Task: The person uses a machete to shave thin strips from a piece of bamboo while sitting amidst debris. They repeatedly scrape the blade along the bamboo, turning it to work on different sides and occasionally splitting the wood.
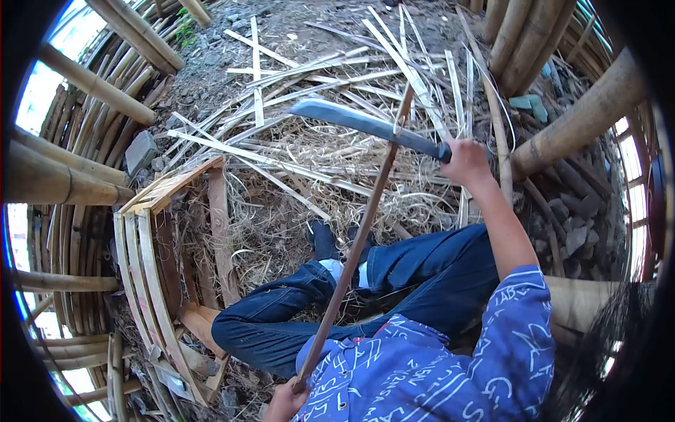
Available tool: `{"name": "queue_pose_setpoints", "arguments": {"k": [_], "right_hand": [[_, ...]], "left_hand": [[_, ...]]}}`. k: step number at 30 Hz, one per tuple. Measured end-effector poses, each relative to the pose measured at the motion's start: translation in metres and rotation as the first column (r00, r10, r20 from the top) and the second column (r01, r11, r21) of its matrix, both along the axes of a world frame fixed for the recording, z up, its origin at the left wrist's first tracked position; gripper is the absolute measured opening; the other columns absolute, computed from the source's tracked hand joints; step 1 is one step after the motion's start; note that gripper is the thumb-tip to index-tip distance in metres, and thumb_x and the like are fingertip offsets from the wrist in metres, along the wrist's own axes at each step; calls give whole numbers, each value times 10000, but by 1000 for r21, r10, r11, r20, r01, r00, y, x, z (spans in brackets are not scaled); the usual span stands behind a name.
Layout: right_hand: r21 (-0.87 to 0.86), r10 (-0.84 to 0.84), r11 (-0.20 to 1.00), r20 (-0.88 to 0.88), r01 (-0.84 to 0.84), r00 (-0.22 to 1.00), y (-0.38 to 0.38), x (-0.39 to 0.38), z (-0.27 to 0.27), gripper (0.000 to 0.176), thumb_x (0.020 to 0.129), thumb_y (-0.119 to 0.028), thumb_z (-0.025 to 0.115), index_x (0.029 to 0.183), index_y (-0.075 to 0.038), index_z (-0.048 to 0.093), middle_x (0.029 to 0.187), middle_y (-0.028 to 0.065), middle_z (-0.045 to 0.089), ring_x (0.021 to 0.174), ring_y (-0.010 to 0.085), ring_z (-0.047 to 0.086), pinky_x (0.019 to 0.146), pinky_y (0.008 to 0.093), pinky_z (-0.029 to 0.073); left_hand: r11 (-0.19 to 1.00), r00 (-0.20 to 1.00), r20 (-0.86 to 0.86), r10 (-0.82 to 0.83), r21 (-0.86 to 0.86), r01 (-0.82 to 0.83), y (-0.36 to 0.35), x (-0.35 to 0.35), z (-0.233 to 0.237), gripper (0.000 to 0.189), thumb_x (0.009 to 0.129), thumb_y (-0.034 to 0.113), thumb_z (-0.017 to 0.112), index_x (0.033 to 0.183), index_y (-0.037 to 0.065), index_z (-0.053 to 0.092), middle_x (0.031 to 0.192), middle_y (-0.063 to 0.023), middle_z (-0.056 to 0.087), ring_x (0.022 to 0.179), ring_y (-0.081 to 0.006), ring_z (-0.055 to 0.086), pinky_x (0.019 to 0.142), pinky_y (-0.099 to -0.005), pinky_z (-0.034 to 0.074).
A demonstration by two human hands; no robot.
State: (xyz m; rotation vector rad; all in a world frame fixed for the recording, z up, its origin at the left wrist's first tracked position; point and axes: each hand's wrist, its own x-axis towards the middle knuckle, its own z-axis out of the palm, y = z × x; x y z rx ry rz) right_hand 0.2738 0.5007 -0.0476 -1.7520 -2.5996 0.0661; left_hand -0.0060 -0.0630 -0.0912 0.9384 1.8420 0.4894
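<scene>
My right hand (467, 162) is wrapped round the dark handle of a machete (344, 116), its broad blade pointing left. The blade crosses a long brown bamboo strip (354, 254) near the strip's far end, and a pale sliver shows at the crossing. At the bottom, my left hand (287, 399) grips the strip's near end beside my blue shirt. The strip runs slantwise up between my bent legs in dark jeans (429, 271).
Pale split strips (302, 165) and curly shavings (415, 204) litter the ground ahead. A slatted wooden crate (144, 260) stands at my left. Thick bamboo poles (576, 119) rise on both sides. A grey block (141, 152) and stones (576, 235) lie near them.
</scene>
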Motion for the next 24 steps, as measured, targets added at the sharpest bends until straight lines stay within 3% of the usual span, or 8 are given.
{"name": "queue_pose_setpoints", "arguments": {"k": [4,7,9,12,14,16,18,24], "right_hand": [[-57,67,996,-90,-73,994,-25,-12,-13,215,710,-201,664,882,-74,649,792,176,678,766,328,684,716,443,547],[-134,141,979,-109,-155,984,-64,-18,-13,191,699,-201,662,844,-78,643,775,162,678,750,328,683,707,444,542],[-64,355,921,-273,-384,894,-82,-22,-20,159,646,-187,674,751,-91,603,663,151,639,657,349,659,617,442,519],[-41,343,934,-182,-355,922,-66,-17,-20,149,637,-191,679,745,-112,612,675,120,650,637,322,658,600,428,505],[-1,127,992,-22,-127,992,-27,-4,-16,151,689,-225,689,803,-133,651,745,108,673,701,269,670,663,430,521],[-61,-44,997,-37,42,998,16,12,-12,129,751,-202,660,836,-105,653,789,110,683,739,239,688,712,395,558],[0,-31,1000,71,31,997,23,11,-13,162,746,-203,662,859,-87,657,832,133,690,787,273,694,752,414,559],[-126,171,976,-46,-176,984,-47,-7,-20,187,687,-193,668,845,-97,641,794,146,682,772,313,687,712,434,541]], "left_hand": [[992,988,86,125,-2,-125,10,4,-9,234,795,115,745,967,-7,643,668,-121,657,597,-118,631,584,-305,504],[996,997,24,77,-37,-77,9,4,-11,220,788,117,752,931,-6,639,649,-139,645,583,-129,639,556,-312,493],[999,999,-30,39,31,-38,6,-2,-15,214,786,121,757,910,-5,637,624,-146,628,564,-142,637,536,-314,485],[999,999,-39,28,20,-27,7,-6,-3,212,788,116,750,911,-11,633,614,-156,615,564,-154,643,544,-320,488],[1000,1000,-19,18,18,-17,-16,-5,-11,212,794,108,735,934,-10,628,626,-155,616,573,-156,636,552,-320,487],[1000,1000,-5,-1,23,1,-19,-4,-6,219,806,92,704,981,-8,619,650,-154,617,591,-161,623,568,-320,486],[1000,1000,11,10,19,-10,-12,0,-6,235,817,75,673,1029,-5,610,674,-152,618,609,-167,610,584,-321,484],[997,998,42,35,64,-38,-17,3,-16,319,852,27,581,1170,2,581,747,-148,622,663,-183,570,632,-322,480]]}}
